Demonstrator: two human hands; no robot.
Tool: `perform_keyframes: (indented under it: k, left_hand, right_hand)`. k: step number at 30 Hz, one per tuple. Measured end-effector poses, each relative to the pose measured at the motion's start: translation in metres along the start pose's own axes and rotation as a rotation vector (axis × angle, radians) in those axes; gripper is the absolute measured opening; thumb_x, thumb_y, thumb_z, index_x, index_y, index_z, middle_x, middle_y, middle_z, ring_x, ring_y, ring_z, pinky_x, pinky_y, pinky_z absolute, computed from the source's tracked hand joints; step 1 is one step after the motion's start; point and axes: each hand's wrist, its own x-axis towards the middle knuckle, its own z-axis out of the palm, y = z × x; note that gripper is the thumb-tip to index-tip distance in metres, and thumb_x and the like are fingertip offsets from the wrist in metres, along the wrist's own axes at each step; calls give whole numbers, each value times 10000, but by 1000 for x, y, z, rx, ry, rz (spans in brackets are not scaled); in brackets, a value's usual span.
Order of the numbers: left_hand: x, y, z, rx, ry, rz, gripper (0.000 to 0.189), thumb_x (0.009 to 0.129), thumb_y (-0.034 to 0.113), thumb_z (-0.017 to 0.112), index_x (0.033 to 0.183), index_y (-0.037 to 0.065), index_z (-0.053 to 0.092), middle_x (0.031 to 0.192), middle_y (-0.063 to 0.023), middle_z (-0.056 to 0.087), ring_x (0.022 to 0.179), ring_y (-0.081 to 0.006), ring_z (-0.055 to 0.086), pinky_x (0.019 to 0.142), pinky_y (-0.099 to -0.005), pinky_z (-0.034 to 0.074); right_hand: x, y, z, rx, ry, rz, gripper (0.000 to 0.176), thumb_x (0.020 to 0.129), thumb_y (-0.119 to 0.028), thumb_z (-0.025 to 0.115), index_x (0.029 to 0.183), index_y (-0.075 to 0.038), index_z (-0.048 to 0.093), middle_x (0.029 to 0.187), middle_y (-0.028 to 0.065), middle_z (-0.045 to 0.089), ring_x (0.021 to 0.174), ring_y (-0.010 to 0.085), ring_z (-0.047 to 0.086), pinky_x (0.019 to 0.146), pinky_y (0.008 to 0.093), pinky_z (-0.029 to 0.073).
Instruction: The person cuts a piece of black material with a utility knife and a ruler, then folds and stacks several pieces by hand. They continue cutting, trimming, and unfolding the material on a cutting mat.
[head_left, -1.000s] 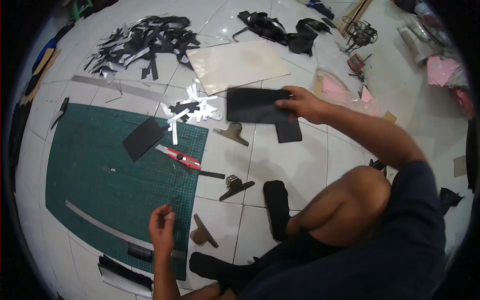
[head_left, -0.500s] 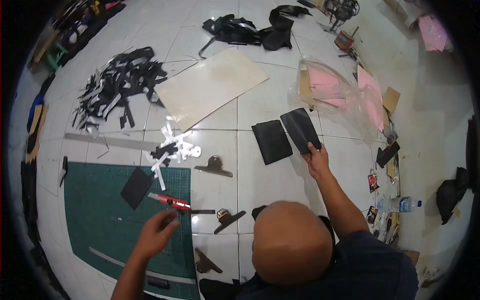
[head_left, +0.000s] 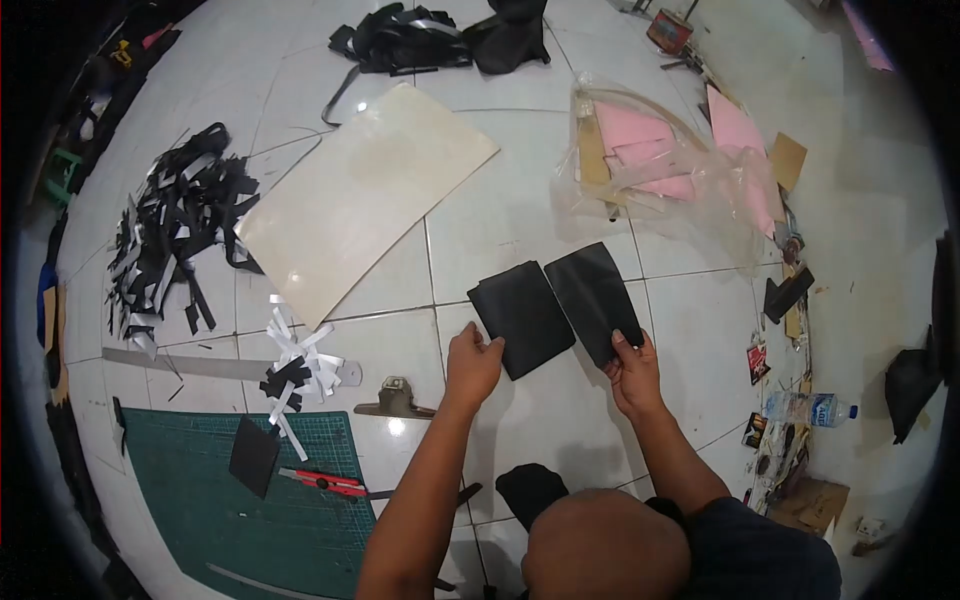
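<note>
My right hand (head_left: pixel 634 376) pinches the lower corner of a black sheet (head_left: pixel 594 303) that looks like leather or vinyl, its thumb on top. Beside that sheet, on the tiles, lies a stack of similar black sheets (head_left: pixel 522 322) with slightly uneven edges. My left hand (head_left: pixel 475 368) is at the stack's left edge, thumb and forefinger apart; whether it touches the edge is hard to tell. A red cutter knife (head_left: pixel 322 482) and a small black piece (head_left: pixel 254 457) rest on the green cutting mat (head_left: pixel 190 500).
A cream board (head_left: pixel 370 190) lies ahead, with a heap of black and white strips (head_left: pixel 180 235) to its left. A steel ruler (head_left: pixel 200 364), white strips (head_left: pixel 310 365) and a bulldog clip (head_left: pixel 397 398) lie nearer. Pink sheets in plastic (head_left: pixel 650 150) and a water bottle (head_left: pixel 812 408) are rightward.
My left hand has moved from above the cutting mat rightward and forward to the black stack. My right hand still holds its sheet beside the stack. The camera view has shifted.
</note>
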Motion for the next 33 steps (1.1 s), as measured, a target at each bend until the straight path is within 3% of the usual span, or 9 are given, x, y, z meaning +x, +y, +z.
perform_keyframes:
  k: [4,6,12,15,21,24,28,30,33]
  left_hand:
    - [10,3,6,-40,-157,62,574,877,182,685,1314,-156,530,939,-188,594,894,-305,562,808,-408,489]
    - [8,9,5,73,-149,25,534,877,169,683,1283,-153,548,944,-185,588,902,-304,545,802,-399,481]
    - [9,-13,22,-79,21,138,475,913,113,637,1319,-118,549,967,-185,594,901,-309,583,838,-394,488]
    - [13,-16,17,-69,-64,87,486,937,80,584,1392,-79,522,1038,-195,618,944,-284,615,847,-373,499]
    - [16,-4,8,-369,-167,-77,458,947,94,553,1373,-72,532,1176,-220,633,1058,-269,637,899,-368,504]
    - [14,18,0,-105,-38,-171,523,922,150,621,1384,-69,512,1226,-237,604,1111,-317,614,949,-396,485]
    - [38,33,-2,376,178,364,640,863,206,716,1403,-58,495,1294,-257,551,1197,-382,549,1010,-440,456]
    - [57,42,-2,514,175,531,662,839,213,751,1392,-56,506,1297,-259,537,1217,-392,527,1039,-448,443]
    - [74,48,1,603,-3,546,654,820,239,765,1365,-45,541,1304,-234,540,1229,-401,517,1047,-451,446]
  right_hand:
    - [2,4,5,0,20,25,178,993,-154,665,1149,-105,596,950,-10,682,721,67,632,623,226,536]
    - [2,6,9,-4,20,39,182,996,-149,658,1157,-98,589,954,-3,685,732,71,639,625,228,538]
    - [6,24,27,42,-82,99,180,1010,-132,628,1169,-77,564,947,22,682,727,86,643,624,241,538]
    - [6,29,52,65,-78,149,184,1017,-133,614,1177,-69,550,950,34,679,729,102,652,635,253,551]
    - [9,61,56,21,-82,205,213,1029,-142,586,1209,-46,527,1011,72,679,841,151,700,724,302,603]
    - [8,67,58,-2,-52,215,257,1026,-167,594,1221,-19,516,1064,97,657,855,164,691,713,309,594]
    - [9,64,55,9,-46,247,387,1018,-190,610,1320,7,467,1017,103,679,845,170,698,722,326,607]
    - [-3,43,55,-325,-62,228,526,1005,-228,638,1392,39,404,1011,120,681,833,174,696,724,320,601]
    - [-13,18,47,-595,-3,256,675,989,-264,667,1467,66,323,997,138,683,814,177,692,726,310,592]
